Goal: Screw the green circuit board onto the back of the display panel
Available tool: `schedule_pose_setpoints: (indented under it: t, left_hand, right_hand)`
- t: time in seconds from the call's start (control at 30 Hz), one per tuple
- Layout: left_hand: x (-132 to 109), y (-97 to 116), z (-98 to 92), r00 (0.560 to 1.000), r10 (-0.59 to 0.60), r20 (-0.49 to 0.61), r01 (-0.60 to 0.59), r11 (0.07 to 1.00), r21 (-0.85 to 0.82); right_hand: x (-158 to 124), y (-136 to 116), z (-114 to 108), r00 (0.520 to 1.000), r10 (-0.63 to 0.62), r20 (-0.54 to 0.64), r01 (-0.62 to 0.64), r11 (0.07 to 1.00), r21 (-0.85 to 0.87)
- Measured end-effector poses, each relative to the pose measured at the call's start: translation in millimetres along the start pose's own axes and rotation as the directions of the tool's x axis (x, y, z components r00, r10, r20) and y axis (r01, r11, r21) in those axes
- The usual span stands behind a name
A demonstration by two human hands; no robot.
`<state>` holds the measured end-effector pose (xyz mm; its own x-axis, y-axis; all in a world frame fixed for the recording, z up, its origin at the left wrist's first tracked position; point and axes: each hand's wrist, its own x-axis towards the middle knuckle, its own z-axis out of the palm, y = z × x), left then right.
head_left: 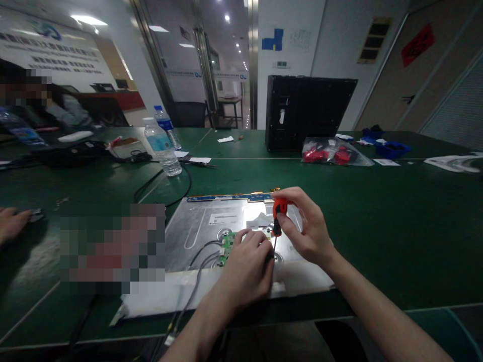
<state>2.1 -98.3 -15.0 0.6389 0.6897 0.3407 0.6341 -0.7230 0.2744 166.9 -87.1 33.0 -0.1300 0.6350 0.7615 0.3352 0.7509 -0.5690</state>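
A silver metal display panel (196, 226) lies flat on the green table, with a small green circuit board (227, 242) and grey cables on it. My right hand (305, 226) is closed on the orange-and-black handle of a screwdriver (278, 215), held upright with its shaft pointing down at the panel. My left hand (247, 269) rests on the panel beside the circuit board, fingers curled around the screwdriver's lower shaft and tip, which it hides.
Two water bottles (162, 148) stand at the back left. A black case (302, 110) and a plastic bag of red parts (332, 152) sit behind the panel. Another person's hand (11, 223) rests at the far left. Cables trail across the table.
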Motion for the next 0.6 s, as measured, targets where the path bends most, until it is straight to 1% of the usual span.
schedule_pose_setpoints:
  t: [0.17, 0.33, 0.43, 0.6]
  left_hand:
    - [0.1, -0.9, 1.1, 1.000, 0.004, -0.015, -0.004, 1.000, 0.001]
    - [0.0, -1.5, 2.1, 1.000, 0.005, -0.002, -0.005, 1.000, -0.004]
    - [-0.2, -1.5, 2.1, 1.000, 0.006, 0.005, -0.006, 1.000, -0.005]
    - [-0.5, -1.3, 2.1, 1.000, 0.017, -0.015, -0.016, 1.000, 0.018]
  right_hand:
    - [-1.6, 1.9, 2.8, 1.000, 0.013, 0.003, -0.013, 1.000, -0.023]
    - [-3.5, 2.0, 3.5, 0.996, 0.091, -0.003, -0.091, 0.993, 0.079]
    - [-4.0, 1.5, 2.4, 0.996, 0.084, -0.002, -0.084, 0.995, 0.045]
    - [-2.5, 4.2, 3.3, 0.999, 0.044, -0.030, -0.046, 0.997, -0.055]
